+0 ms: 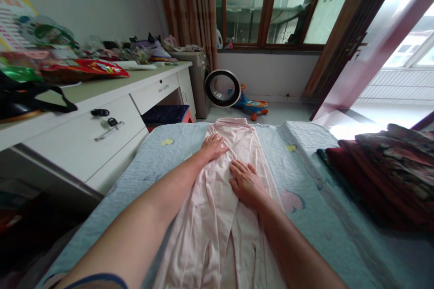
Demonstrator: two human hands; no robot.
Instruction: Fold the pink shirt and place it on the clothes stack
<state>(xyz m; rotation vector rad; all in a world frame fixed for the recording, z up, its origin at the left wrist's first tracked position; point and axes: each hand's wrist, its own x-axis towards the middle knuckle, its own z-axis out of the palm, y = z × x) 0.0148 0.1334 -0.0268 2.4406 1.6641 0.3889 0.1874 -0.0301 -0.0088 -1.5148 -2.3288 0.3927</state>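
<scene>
A pale pink garment (217, 216) lies lengthwise over a light blue quilted cover (301, 235), with its collar-like end away from me and some creases along its length. Near its upper left edge, my left hand (213, 146) rests flat on the cloth with the fingers spread. My right hand (247, 181) is a little nearer to me and to the right, palm down on the garment's middle, fingers stretched out. Neither hand grips the fabric.
Folded dark red and patterned cloths (379, 176) are stacked at the right. A white desk (81, 140) with clutter stands along the left. Beyond the bed are a washing machine with its round door (223, 88) open and a blue ride-on toy (252, 104).
</scene>
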